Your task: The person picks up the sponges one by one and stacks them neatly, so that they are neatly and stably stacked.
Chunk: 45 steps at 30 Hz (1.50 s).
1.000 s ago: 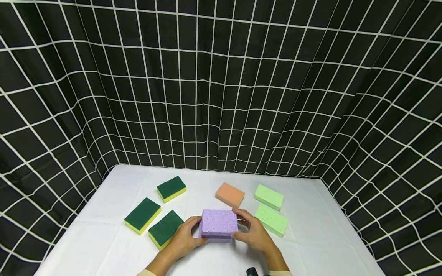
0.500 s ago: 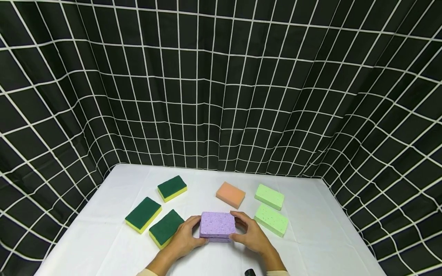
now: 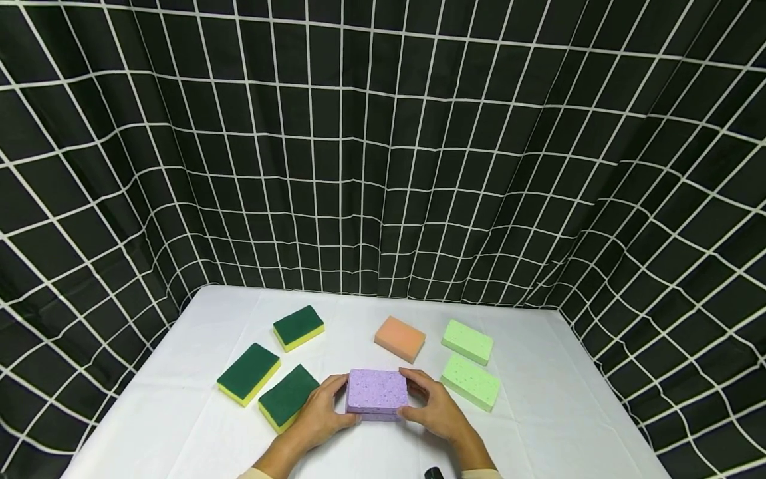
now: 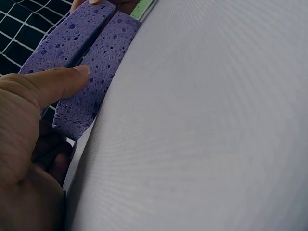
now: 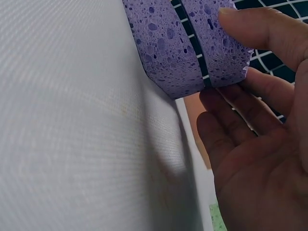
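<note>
Two purple sponges lie one over the other between the hands. In the right wrist view a thin gap shows between the upper sponge (image 5: 214,45) and the lower sponge (image 5: 156,48), which rests on the white tablecloth. My right hand (image 3: 439,412) grips the upper sponge's right end, thumb on its near face and fingers behind. At the other end, my left hand (image 3: 320,414) holds the lower sponge, its thumb (image 4: 60,83) across the near side. The left fingertips behind the sponges are mostly hidden.
Several green-and-yellow scouring sponges (image 3: 248,372) lie at left, one close to the left hand. An orange sponge (image 3: 399,338) sits behind the purple pair. Two light green sponges (image 3: 469,381) lie at right. A black grid curtain (image 3: 383,166) surrounds the white table (image 3: 550,412).
The upper purple sponge has shifted slightly left and down, lining up more closely over the lower one. My right hand moved with it; the left hand stayed nearly still.
</note>
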Each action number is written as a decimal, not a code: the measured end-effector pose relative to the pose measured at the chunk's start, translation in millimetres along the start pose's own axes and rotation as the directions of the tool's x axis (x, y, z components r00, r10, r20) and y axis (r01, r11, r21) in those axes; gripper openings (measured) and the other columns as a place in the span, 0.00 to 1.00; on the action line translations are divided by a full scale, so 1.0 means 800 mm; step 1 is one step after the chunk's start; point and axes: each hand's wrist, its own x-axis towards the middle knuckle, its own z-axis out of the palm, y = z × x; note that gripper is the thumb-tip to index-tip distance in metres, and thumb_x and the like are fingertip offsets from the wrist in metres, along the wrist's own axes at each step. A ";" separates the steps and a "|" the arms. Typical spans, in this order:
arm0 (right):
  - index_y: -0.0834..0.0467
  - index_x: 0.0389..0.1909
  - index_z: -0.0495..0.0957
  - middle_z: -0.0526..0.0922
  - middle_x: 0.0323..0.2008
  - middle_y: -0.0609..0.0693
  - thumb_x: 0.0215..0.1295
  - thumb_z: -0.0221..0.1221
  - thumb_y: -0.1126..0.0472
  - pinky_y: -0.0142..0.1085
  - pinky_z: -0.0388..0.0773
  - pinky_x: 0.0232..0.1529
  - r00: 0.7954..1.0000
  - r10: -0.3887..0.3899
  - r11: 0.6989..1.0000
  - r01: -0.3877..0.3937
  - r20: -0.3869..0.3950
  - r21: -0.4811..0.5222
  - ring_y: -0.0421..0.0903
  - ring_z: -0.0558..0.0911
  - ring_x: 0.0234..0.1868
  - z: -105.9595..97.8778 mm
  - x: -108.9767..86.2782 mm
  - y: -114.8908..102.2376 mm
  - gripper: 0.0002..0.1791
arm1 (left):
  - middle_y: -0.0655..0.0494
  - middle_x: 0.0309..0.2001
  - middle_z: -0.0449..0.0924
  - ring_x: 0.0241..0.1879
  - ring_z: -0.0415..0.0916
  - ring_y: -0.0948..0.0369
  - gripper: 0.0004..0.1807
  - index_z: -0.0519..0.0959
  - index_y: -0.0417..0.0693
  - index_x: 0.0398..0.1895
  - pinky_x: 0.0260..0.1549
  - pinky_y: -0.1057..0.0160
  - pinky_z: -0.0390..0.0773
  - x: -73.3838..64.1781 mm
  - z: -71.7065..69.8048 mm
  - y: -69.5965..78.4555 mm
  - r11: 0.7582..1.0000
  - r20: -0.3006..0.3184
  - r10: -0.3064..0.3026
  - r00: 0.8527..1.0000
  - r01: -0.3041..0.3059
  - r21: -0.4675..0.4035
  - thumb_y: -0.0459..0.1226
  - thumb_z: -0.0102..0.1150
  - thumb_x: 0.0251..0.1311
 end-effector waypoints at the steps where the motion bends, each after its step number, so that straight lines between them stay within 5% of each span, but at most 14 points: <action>1: 0.69 0.65 0.65 0.72 0.60 0.56 0.50 0.69 0.70 0.36 0.64 0.62 1.000 0.001 1.000 -0.001 0.000 -0.007 0.54 0.71 0.61 0.000 0.000 0.001 0.40 | 0.50 0.58 0.73 0.61 0.68 0.49 0.42 0.71 0.33 0.61 0.60 0.49 0.64 0.000 0.000 0.000 1.000 -0.003 0.002 1.000 -0.002 0.002 0.37 0.78 0.40; 32: 0.62 0.71 0.60 0.68 0.65 0.59 0.53 0.70 0.64 0.42 0.64 0.62 0.997 0.068 0.995 -0.064 0.048 -0.080 0.55 0.70 0.62 0.003 -0.004 0.001 0.45 | 0.46 0.58 0.72 0.60 0.68 0.47 0.45 0.69 0.29 0.61 0.59 0.48 0.64 -0.001 -0.002 -0.002 0.999 0.000 0.008 1.000 -0.008 0.033 0.41 0.78 0.40; 45: 0.62 0.71 0.59 0.68 0.65 0.58 0.51 0.70 0.65 0.37 0.65 0.62 0.998 0.044 0.992 -0.038 0.047 -0.118 0.54 0.71 0.62 0.002 -0.004 0.005 0.46 | 0.46 0.58 0.72 0.58 0.69 0.49 0.48 0.64 0.33 0.67 0.56 0.52 0.70 0.000 -0.005 -0.002 0.989 0.021 0.000 1.000 0.003 -0.147 0.39 0.77 0.42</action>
